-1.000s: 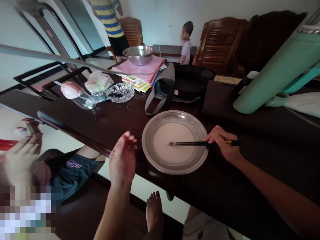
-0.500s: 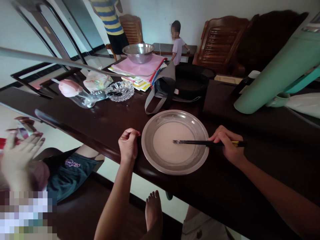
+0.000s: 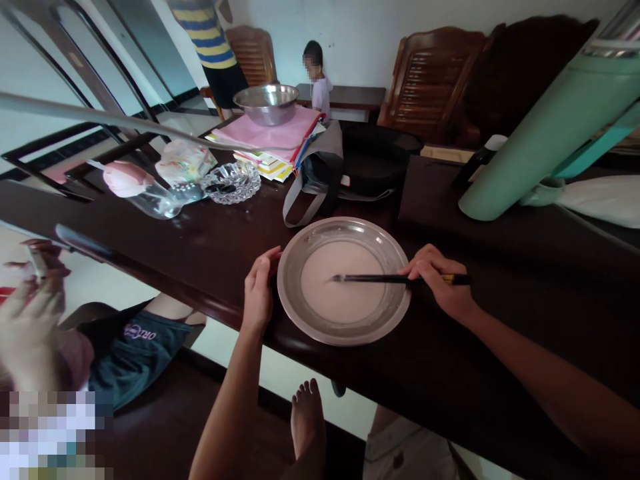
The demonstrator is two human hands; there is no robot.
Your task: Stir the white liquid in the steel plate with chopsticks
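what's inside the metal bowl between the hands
The metal bowl holds a pale opaque liquid, with black chopsticks from the right hand extending over it. The liquid covers the bowl's bottom, so anything lying under it cannot be seen.

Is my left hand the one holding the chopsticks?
No, the right hand holds the chopsticks, while the left hand is beside the metal bowl.
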